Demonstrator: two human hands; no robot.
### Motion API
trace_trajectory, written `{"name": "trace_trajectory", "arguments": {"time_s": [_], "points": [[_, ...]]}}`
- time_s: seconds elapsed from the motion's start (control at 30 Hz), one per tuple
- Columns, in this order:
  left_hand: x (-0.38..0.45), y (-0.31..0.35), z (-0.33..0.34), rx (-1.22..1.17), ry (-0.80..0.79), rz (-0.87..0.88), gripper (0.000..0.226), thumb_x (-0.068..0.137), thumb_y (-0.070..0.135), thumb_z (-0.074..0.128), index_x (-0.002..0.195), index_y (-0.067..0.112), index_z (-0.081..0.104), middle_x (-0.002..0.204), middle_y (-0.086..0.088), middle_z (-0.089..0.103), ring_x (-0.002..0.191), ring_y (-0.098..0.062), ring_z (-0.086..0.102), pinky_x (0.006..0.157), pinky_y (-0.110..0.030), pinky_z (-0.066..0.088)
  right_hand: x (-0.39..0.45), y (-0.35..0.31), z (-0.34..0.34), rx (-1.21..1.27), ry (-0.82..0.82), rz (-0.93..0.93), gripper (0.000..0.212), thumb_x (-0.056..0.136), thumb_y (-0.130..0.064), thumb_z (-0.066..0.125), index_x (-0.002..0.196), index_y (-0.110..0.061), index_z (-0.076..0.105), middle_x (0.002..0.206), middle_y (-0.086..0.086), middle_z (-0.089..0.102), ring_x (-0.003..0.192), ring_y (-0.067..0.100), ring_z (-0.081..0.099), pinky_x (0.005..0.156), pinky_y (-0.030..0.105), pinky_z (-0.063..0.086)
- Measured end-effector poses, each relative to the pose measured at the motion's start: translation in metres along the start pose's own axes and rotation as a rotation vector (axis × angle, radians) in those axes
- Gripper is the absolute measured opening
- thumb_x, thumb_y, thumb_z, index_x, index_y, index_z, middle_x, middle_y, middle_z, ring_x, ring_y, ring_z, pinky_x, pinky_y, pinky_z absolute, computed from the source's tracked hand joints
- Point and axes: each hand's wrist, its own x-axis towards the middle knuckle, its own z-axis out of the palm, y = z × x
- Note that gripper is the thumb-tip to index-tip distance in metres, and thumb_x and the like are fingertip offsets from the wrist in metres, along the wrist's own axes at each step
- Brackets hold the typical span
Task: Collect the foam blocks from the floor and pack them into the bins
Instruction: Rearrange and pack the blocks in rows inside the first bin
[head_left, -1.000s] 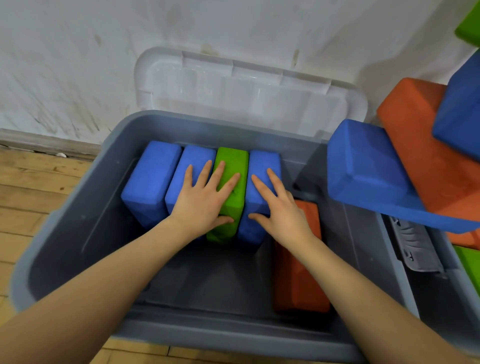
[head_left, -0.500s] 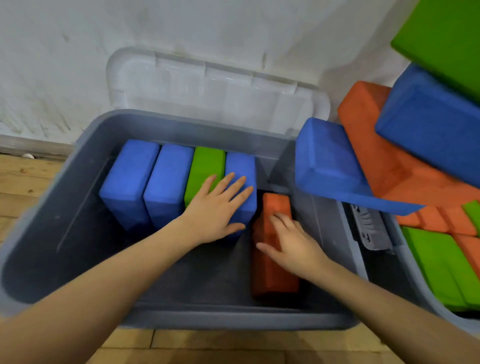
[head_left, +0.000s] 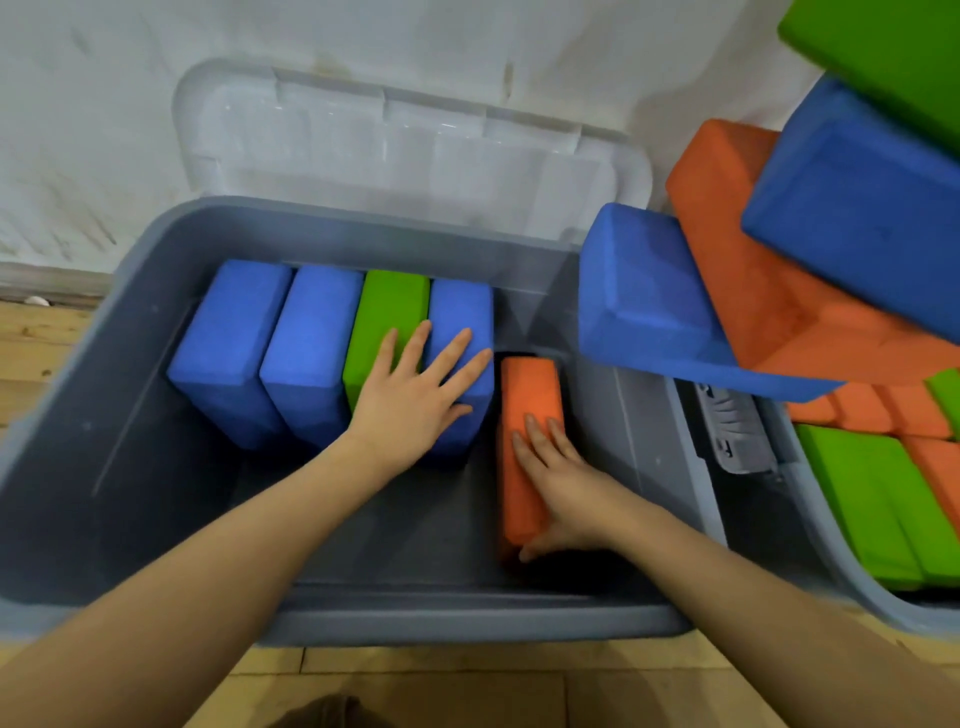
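No brand, label or writing can be read on any thing here.

A grey bin (head_left: 130, 467) stands on a wood floor (head_left: 41, 343) against a white wall (head_left: 156, 104), and its clear lid (head_left: 405, 150) leans on the wall behind it. In the bin four blocks stand on edge in a row, touching each other: two blue blocks (head_left: 228, 343) at the left, then one green block (head_left: 387, 317), then one more blue block (head_left: 462, 317). One orange block (head_left: 524, 410) stands just beside them at the right.

The left hand (head_left: 410, 400) lies flat with straight, spread fingers on the green block and the blue one next to it. The right hand (head_left: 566, 478) rests on the orange block, fingers straight on top and thumb at its near end.

At the right a second bin (head_left: 852, 597) holds green and orange blocks; I cannot count them. Over it is a loose pile: a blue block (head_left: 644, 301), an orange one (head_left: 727, 244), another blue one (head_left: 852, 208) and a green one (head_left: 893, 57). A grey latch (head_left: 732, 431) lies between the two bins.
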Motion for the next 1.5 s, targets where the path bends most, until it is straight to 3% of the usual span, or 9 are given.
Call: {"name": "trace_trajectory", "arguments": {"time_s": [0.23,0.5,0.77,0.93,1.03,1.13,1.23,1.3,1.5], "points": [[-0.017,0.0,-0.012,-0.164,0.023,0.167,0.072,0.095,0.058,0.016,0.132,0.009,0.053,0.138,-0.014,0.049,0.131,-0.037,0.041,0.105,-0.049,0.02,-0.021,0.0,-0.021,0.056,0.185,-0.026,0.074,0.095,-0.045,0.046,0.151,-0.016,0.007,0.16,0.002,-0.001,0.146,0.02,-0.002,0.114,0.034,0.018],[-0.017,0.025,-0.019,-0.253,0.008,0.277,0.068,0.089,0.064,0.03,0.125,0.015,0.06,0.135,-0.011,0.053,0.13,-0.033,0.043,0.105,-0.048,0.023,-0.041,0.002,-0.027,0.342,0.594,-0.097,0.053,0.093,-0.045,0.044,0.135,-0.014,0.05,0.137,0.0,0.051,0.13,0.017,0.042,0.101,0.042,0.043],[-0.009,0.029,-0.018,-0.377,-0.083,0.042,0.067,0.094,0.062,0.009,0.132,0.028,0.053,0.139,-0.004,0.05,0.13,-0.036,0.042,0.102,-0.047,0.016,-0.033,-0.014,-0.029,0.224,0.925,0.089,0.031,0.088,-0.028,0.064,0.114,-0.014,0.059,0.121,0.003,0.051,0.104,0.022,0.056,0.058,0.027,0.045],[-0.002,0.033,-0.016,-0.486,-0.137,0.027,0.061,0.085,0.071,0.001,0.142,0.051,0.015,0.154,0.006,0.025,0.142,-0.029,0.018,0.108,-0.049,0.012,-0.036,-0.007,-0.024,0.134,1.042,0.135,0.025,0.086,-0.033,0.059,0.104,-0.016,0.057,0.11,0.005,0.043,0.095,0.024,0.044,0.05,0.03,0.048],[-0.001,0.032,-0.013,-0.512,-0.119,0.031,0.061,0.086,0.072,0.004,0.141,0.051,0.02,0.153,0.009,0.027,0.143,-0.026,0.016,0.109,-0.047,0.011,-0.039,-0.006,-0.024,0.039,0.995,0.105,0.032,0.087,-0.037,0.045,0.101,-0.014,0.063,0.102,0.004,0.056,0.089,0.024,0.054,0.058,0.033,0.054],[0.003,0.03,-0.012,-0.51,-0.112,-0.058,0.06,0.085,0.067,0.007,0.142,0.051,0.019,0.154,0.009,0.023,0.143,-0.025,0.013,0.109,-0.046,0.007,-0.041,-0.006,-0.024,-0.026,0.899,0.058,0.053,0.086,-0.046,0.043,0.121,-0.009,0.059,0.123,0.009,0.058,0.112,0.028,0.056,0.087,0.041,0.052],[0.016,0.032,-0.015,-0.51,-0.113,-0.138,0.064,0.083,0.063,0.003,0.144,0.049,0.018,0.155,0.004,0.023,0.142,-0.025,0.016,0.107,-0.046,0.012,-0.041,-0.004,-0.025,-0.085,0.61,0.025,0.097,0.078,-0.068,0.045,0.15,-0.01,0.017,0.158,0.013,0.007,0.146,0.027,0.004,0.118,0.044,0.01],[0.023,0.033,-0.016,-0.489,-0.092,-0.117,0.061,0.085,0.06,0.005,0.143,0.049,0.018,0.152,0.003,0.03,0.138,-0.028,0.025,0.105,-0.047,0.018,-0.04,-0.007,-0.024,-0.025,0.491,0.06,0.12,0.069,-0.075,0.056,0.15,-0.014,-0.009,0.155,0.007,-0.023,0.142,0.023,-0.023,0.113,0.036,-0.015],[0.034,0.03,-0.02,-0.48,-0.081,-0.156,0.064,0.087,0.053,0.011,0.143,0.034,0.034,0.144,0.0,0.043,0.127,-0.027,0.04,0.098,-0.045,0.028,-0.033,-0.016,-0.03,-0.031,0.47,0.079,0.102,0.079,-0.053,0.065,0.151,-0.012,0.005,0.159,0.009,-0.004,0.145,0.032,-0.003,0.113,0.046,0.023]]}}
